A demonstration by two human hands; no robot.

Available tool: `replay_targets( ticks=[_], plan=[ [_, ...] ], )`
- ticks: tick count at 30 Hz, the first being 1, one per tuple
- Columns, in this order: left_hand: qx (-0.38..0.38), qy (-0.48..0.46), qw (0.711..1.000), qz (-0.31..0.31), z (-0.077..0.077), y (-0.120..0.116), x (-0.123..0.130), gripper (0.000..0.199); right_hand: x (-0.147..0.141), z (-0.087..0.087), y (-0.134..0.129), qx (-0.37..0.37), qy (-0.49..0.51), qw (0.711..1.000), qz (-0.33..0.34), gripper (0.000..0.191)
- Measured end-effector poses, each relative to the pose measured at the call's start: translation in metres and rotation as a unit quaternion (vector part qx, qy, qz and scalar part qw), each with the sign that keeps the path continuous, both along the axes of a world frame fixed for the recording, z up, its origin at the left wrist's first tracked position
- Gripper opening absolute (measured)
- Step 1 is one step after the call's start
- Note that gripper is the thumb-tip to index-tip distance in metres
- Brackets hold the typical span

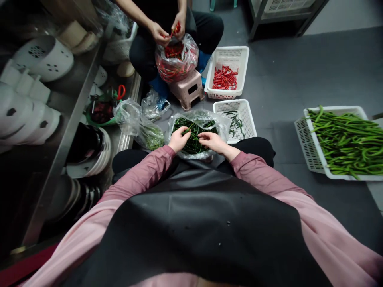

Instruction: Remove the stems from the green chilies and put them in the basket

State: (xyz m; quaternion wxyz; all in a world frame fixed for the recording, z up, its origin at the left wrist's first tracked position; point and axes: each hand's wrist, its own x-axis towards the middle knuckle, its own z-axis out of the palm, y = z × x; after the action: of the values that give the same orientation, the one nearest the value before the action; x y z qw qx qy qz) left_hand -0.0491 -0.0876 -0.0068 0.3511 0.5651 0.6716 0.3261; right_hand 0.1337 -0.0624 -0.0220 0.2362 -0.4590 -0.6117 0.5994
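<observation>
Dark green chillies (194, 141) fill an open clear plastic bag (221, 121) in front of my lap. My left hand (179, 139) is at the bag's left side, its fingers pinched together on a green chilli over the pile. Over the right part of the pile is my right hand (213, 142), fingers apart and pointing left, with nothing visible in them. Just beyond it, to the right, a white basket (250, 119) holds several green chillies (236, 124).
Opposite, a person handles red chillies above a bag (176, 63) on a pink stool (187, 89). A white basket (243, 65) contains red chillies. Long green peppers fill another basket (312, 145) at right. Metal shelving (76, 107) with bowls stands left.
</observation>
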Motion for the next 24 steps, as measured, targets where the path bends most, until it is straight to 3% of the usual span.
replay_targets(
  ticks=[2,5,10,14,19,24],
  plan=[
    [-0.012,-0.178,0.983,0.035,-0.003,0.004,0.008,0.024,-0.010,0.001,-0.001,0.069,0.000,0.997,0.031,0.034],
    [-0.042,-0.332,0.942,0.043,-0.005,0.003,0.024,0.022,-0.021,0.001,-0.003,0.139,-0.029,0.989,0.052,0.022],
    [-0.123,-0.411,0.903,0.032,0.003,-0.005,0.040,0.029,-0.023,-0.007,-0.001,0.057,0.010,0.997,0.059,0.019],
    [-0.110,-0.389,0.915,0.014,0.016,-0.004,0.039,0.033,-0.018,-0.007,0.002,0.041,0.010,0.997,0.071,0.017],
    [-0.067,-0.236,0.969,0.001,0.035,0.013,0.023,0.035,-0.009,0.002,0.007,0.147,-0.065,0.980,0.120,0.006],
    [-0.143,-0.205,0.967,-0.058,0.042,0.026,0.012,0.031,-0.005,0.010,0.004,0.137,-0.009,0.977,0.162,0.009]
  ],
)
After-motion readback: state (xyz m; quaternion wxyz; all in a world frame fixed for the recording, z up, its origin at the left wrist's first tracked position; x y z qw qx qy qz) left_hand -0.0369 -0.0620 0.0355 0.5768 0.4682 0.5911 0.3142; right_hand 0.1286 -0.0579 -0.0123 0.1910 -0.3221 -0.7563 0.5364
